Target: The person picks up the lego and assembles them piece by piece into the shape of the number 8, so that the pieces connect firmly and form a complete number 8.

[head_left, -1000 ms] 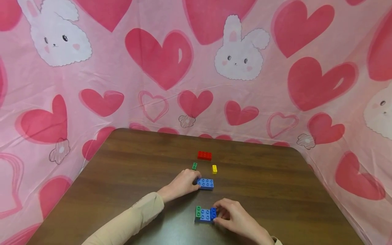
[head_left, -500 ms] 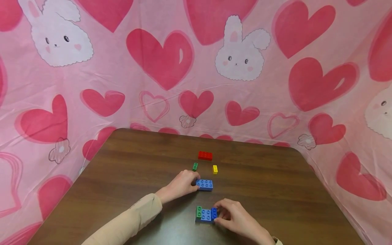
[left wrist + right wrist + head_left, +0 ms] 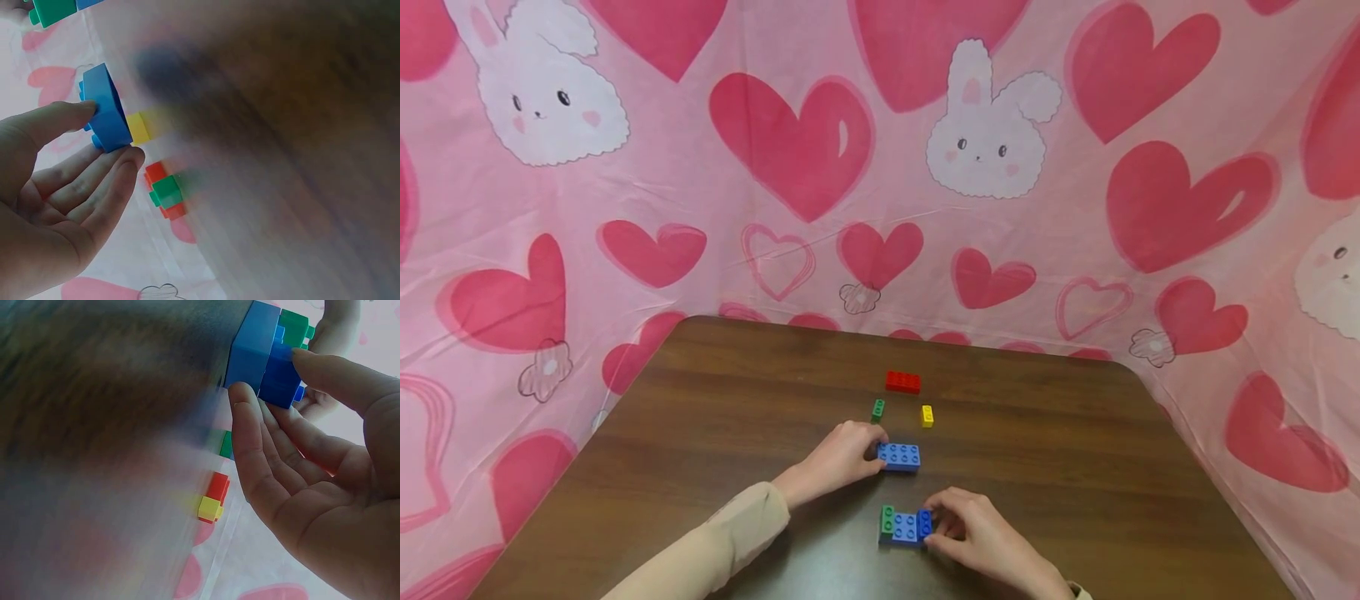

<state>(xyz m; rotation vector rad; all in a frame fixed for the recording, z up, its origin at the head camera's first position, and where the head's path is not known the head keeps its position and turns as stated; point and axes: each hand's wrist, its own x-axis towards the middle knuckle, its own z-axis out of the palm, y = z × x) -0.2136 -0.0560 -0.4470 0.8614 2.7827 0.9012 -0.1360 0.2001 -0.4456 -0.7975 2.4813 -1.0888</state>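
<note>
Pinching a loose blue brick (image 3: pixel 899 456) at its left end, the left hand (image 3: pixel 842 454) has thumb and fingers closed on it, as the left wrist view shows, while it lies flat on the desk (image 3: pixel 715 400). The right hand (image 3: pixel 977 533) holds the right end of a small assembly (image 3: pixel 905 526), a blue plate with a green piece at its left end and a darker blue brick at its right; its grip is thumb and fingertips curled round that darker blue end.

The step in hand looks like adding the loose brick to the assembly, which sits at 6 o'clock from it, near but apart. The next move would likely call for lifting the brick, lining its underside over the bare studs in the middle, and pressing down while the right hand steadies the base.

At 12 o'clock from the loose brick lie a small green brick (image 3: pixel 877 408), a small yellow brick (image 3: pixel 927 415) and, farther on, a red brick (image 3: pixel 902 382), all out of the path. The desk edge runs close at 6 o'clock of the right hand; bare wood stretches toward 9 and 3 o'clock before the pink heart cloth (image 3: pixel 1075 233).
</note>
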